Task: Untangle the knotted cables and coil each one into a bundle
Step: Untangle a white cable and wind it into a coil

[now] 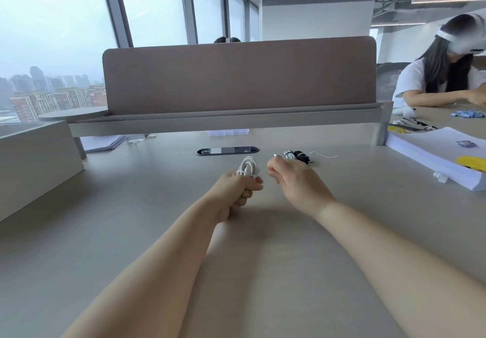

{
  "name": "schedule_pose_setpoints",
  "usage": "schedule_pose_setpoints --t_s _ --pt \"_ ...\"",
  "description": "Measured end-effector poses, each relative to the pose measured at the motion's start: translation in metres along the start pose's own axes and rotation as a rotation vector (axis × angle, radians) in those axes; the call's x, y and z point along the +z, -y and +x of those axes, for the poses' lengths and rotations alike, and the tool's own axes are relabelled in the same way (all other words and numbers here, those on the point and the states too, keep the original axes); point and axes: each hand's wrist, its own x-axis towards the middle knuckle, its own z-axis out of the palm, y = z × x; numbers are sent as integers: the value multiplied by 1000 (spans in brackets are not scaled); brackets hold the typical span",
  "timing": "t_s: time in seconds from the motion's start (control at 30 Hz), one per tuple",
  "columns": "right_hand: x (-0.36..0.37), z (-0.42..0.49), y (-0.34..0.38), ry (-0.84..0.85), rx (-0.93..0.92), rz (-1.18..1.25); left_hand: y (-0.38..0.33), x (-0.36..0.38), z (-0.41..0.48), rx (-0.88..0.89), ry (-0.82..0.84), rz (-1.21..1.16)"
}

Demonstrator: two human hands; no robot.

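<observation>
One white cable [247,168] sits coiled in the gripping left hand [236,193] above the bench [131,206], while the right hand [297,182] curls just beside, on what I cannot tell, so I would keep the loops tight while tucking the end.

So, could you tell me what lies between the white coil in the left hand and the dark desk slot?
Nothing: in the head view, only bare desk separates the white coil from the slot.
</observation>
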Motion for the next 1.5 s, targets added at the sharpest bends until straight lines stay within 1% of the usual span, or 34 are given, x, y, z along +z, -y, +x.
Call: schedule_pose_setpoints --t_s 0.17,0.3,0.43,0.57,0.7,0.77,0.83,0.9,1.0,1.1,1.2,1.27,1.3,1.4,1.5 --pt "5 -2 -7 10 20 -54 2 13 -3 105 40 -194" --pt "4 -4 -7 -35 68 -19 0 17 -8 176 77 -278" --pt "7 -5 -6 -48 44 -25 -4 17 -10 122 -22 -311" --pt "11 -5 -3 -59 4 1 -4 12 -11 120 -74 -381" --pt "15 -3 1 -70 -5 27 -3 11 -11 134 -111 -384" --pt "18 -2 2 -75 56 27 -4 13 -11 149 -127 -371" --pt "19 -2 5 -76 152 -26 -4 13 -11 169 -134 -359" --pt "20 -2 8 -32 210 -82 -3 12 -10 185 -144 -336" --pt "17 0 17 -12 188 -138 -2 11 -7 198 -169 -327" --pt "16 3 23 -39 191 -59 -4 11 -7 198 -173 -353" --pt "15 5 16 21 204 148 -6 12 -10 203 -121 -408" --pt "11 4 5 82 185 295 -6 15 -13 218 -35 -427" --pt "9 4 -1 102 172 325 -6 17 -14 214 5 -430" --pt "7 0 -15 113 118 287 -7 22 -17 177 94 -418" --pt "7 -3 -27 120 153 218 -8 25 -18 138 134 -413"
